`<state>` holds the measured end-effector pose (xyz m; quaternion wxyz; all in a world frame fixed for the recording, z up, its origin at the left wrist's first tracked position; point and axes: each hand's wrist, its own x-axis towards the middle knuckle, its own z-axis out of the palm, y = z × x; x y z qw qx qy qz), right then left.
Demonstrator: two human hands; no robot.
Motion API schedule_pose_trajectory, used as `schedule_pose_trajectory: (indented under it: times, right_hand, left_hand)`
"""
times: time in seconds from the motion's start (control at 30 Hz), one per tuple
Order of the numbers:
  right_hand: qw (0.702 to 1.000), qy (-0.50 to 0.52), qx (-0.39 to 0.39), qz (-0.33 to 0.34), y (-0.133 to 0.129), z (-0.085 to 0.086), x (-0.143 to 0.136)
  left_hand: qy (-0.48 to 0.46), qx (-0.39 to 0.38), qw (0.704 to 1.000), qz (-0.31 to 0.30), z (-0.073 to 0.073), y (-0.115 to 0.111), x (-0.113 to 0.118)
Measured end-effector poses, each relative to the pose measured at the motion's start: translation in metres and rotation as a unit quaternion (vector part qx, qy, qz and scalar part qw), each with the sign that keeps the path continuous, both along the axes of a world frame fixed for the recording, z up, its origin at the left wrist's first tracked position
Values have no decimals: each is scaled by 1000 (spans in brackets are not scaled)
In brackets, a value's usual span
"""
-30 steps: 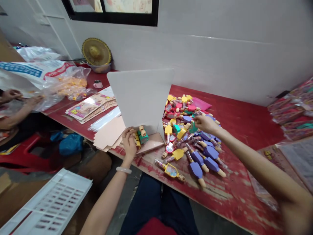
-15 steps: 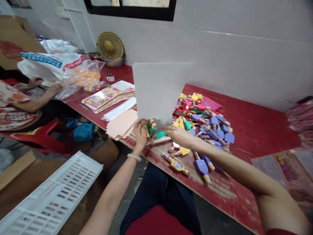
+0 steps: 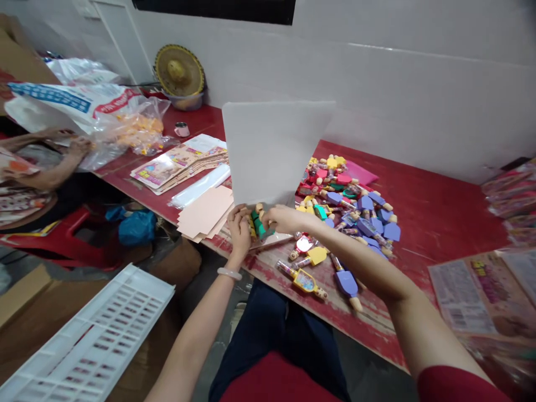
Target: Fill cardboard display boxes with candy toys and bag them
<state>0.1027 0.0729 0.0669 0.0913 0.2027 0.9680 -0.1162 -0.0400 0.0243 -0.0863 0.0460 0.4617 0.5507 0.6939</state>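
Note:
A white box (image 3: pixel 276 238) sits at the table's front edge, with a tall white panel (image 3: pixel 268 151) standing up behind it. Green toys with tan heads (image 3: pixel 258 222) lie inside beside a yellow one (image 3: pixel 252 226). My left hand (image 3: pixel 240 226) is closed over the box's left end, fingers bent against the yellow toy. With bent fingers, my right hand (image 3: pixel 278 219) grips a green toy (image 3: pixel 263 230) inside the box; the fingers partly hide it. Right of the box spreads a pile of purple, yellow and red toys (image 3: pixel 366 220) with clear tubes.
Pink cards (image 3: pixel 205 212) and printed cards (image 3: pixel 167 167) lie to the left on the red table (image 3: pixel 431 206). A white plastic crate (image 3: pixel 92 346) stands lower left. Printed packs (image 3: pixel 481 296) are at right. Farther left, a person's hands (image 3: pixel 77 146) are near plastic bags (image 3: pixel 138 131).
My right hand has moved left with the green toy, from the box's right side to the toys inside. My left hand stays at the box's left end. The view has shifted slightly.

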Motion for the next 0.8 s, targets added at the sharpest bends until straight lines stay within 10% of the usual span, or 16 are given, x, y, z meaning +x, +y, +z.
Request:
schedule_pose_trajectory:
  times: [0.37, 0.63, 0.8]
  right_hand:
    - [986, 60, -153, -2, 31, -20, 12]
    - [957, 233, -53, -162, 9, -75, 37]
    - [966, -11, 102, -235, -2, -123, 92]
  left_hand:
    - [6, 17, 1000, -4, -1, -2, -2]
    - [3, 44, 999, -1, -1, 0, -2]
    - [0, 42, 999, -5, -3, 1, -4]
